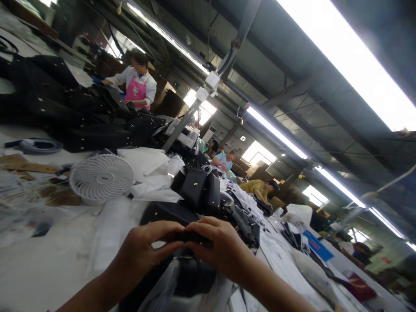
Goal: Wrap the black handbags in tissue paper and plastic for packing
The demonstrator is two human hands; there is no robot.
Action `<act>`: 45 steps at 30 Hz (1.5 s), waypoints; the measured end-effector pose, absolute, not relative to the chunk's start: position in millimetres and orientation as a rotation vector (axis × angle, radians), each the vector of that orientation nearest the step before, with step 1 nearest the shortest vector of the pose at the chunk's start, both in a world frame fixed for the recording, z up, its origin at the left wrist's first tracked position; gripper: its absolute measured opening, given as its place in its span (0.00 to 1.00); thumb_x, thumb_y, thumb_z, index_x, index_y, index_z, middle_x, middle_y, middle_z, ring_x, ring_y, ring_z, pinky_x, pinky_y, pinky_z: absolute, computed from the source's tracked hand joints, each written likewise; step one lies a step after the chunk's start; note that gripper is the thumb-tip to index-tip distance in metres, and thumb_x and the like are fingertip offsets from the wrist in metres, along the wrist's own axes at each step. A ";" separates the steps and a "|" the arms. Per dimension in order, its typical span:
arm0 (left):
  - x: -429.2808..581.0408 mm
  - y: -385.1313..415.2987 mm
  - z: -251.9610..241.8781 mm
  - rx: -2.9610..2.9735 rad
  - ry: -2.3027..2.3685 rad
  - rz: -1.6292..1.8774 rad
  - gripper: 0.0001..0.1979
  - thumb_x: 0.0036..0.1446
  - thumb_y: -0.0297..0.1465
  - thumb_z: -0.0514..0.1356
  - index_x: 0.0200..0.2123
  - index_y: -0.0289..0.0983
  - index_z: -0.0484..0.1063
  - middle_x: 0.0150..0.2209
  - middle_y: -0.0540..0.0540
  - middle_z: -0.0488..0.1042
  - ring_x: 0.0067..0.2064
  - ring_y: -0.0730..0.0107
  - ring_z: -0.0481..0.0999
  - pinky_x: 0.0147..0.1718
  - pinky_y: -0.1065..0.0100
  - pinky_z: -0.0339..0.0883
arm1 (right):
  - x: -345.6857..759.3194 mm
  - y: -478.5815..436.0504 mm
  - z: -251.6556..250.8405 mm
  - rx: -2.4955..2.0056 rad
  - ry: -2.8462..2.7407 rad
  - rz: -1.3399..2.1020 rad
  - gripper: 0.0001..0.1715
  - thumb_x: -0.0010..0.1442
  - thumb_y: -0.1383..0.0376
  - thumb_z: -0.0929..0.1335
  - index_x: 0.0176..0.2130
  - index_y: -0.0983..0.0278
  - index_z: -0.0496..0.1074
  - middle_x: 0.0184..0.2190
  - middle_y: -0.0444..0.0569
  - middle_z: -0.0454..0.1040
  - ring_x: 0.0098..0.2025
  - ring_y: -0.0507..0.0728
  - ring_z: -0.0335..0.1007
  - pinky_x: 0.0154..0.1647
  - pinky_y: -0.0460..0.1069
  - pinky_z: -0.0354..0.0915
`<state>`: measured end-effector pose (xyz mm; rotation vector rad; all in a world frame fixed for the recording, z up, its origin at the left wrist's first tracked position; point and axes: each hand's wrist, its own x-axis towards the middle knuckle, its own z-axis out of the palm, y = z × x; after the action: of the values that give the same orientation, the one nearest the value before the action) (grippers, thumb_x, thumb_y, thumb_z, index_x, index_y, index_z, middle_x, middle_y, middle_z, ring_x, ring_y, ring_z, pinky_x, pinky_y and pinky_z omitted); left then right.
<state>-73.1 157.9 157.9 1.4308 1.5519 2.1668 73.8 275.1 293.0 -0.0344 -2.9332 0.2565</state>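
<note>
My left hand (143,242) and my right hand (224,245) meet fingertip to fingertip at the bottom middle. Each pinches a narrow black piece (191,236), mostly hidden by the fingers; it could be a bag's handle or edge, but I cannot tell which. Just below the hands is a black bag (196,275), partly covered by clear plastic film (164,288). Beyond my fingers, black bags with small gold-coloured fittings (193,186) stand close together on the table.
A white round fan (102,177) lies left of the bags, near white sheets (146,164) and scraps. Black pieces are heaped (87,117) at far left. Co-workers (138,89) are at tables further back. A blue box (316,245) lies to the right.
</note>
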 end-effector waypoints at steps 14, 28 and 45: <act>-64.2 166.0 182.3 1.420 1.525 2.018 0.05 0.53 0.37 0.70 0.32 0.44 0.81 0.27 0.57 0.81 0.28 0.72 0.81 0.28 0.81 0.72 | 86.5 287.8 277.2 -0.028 -2.668 0.548 0.09 0.60 0.68 0.73 0.42 0.63 0.82 0.33 0.46 0.76 0.33 0.51 0.73 0.34 0.43 0.66; -61.3 169.3 93.7 1.267 2.093 1.722 0.23 0.50 0.49 0.66 0.45 0.44 0.80 0.48 0.44 0.81 0.43 0.55 0.82 0.33 0.64 0.78 | 104.9 294.6 209.6 -0.271 -2.562 0.525 0.10 0.58 0.69 0.73 0.40 0.59 0.83 0.32 0.45 0.78 0.32 0.52 0.75 0.34 0.43 0.66; -42.2 164.4 81.5 0.966 1.700 1.818 0.19 0.49 0.45 0.70 0.43 0.44 0.82 0.45 0.47 0.85 0.49 0.54 0.84 0.48 0.67 0.78 | 105.4 298.4 175.5 -0.224 -2.491 0.740 0.09 0.58 0.69 0.74 0.40 0.60 0.83 0.32 0.47 0.78 0.33 0.54 0.76 0.34 0.44 0.67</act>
<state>-42.2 164.4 81.5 0.9658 1.6999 1.8179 105.4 298.4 175.5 -0.2235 -2.4906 0.7398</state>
